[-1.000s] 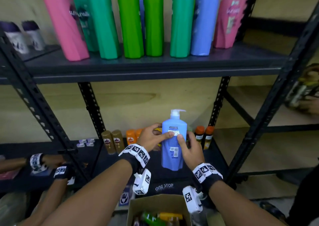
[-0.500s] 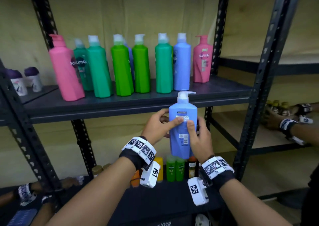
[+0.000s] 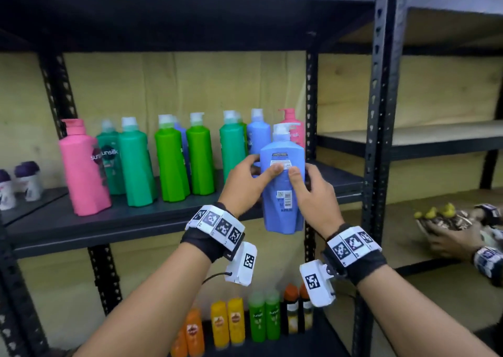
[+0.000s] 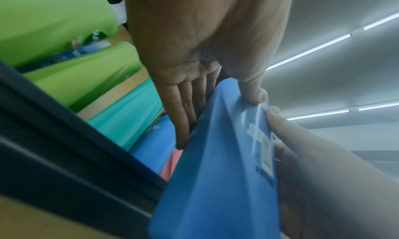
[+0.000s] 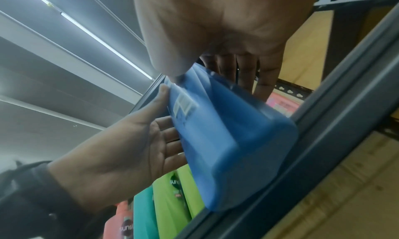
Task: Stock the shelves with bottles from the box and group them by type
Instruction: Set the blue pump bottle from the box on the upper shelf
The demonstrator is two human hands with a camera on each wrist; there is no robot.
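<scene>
A tall blue pump bottle (image 3: 283, 182) with a white cap hangs upright in front of the dark middle shelf (image 3: 136, 220), its base below the shelf's front edge. My left hand (image 3: 246, 183) grips its left side, thumb on the back label. My right hand (image 3: 313, 193) grips the right side, thumb beside the other. In the left wrist view the blue bottle (image 4: 215, 183) is pinched between thumb and fingers (image 4: 183, 123). The right wrist view shows the blue bottle (image 5: 226, 140) held by both hands. On the shelf stand another blue bottle (image 3: 257, 136), pink, teal and green ones.
A pink bottle (image 3: 81, 168) stands at the shelf's left, another pink one (image 3: 294, 128) at the right by the black post (image 3: 311, 111). Small yellow, green and orange bottles (image 3: 245, 321) fill the lower shelf. Another person's hands (image 3: 462, 234) work on the right shelving unit.
Both hands have lifted the blue bottle from near the lower shelf up to the level of the middle shelf, and it now stands in front of the blue and pink bottles at the right.
</scene>
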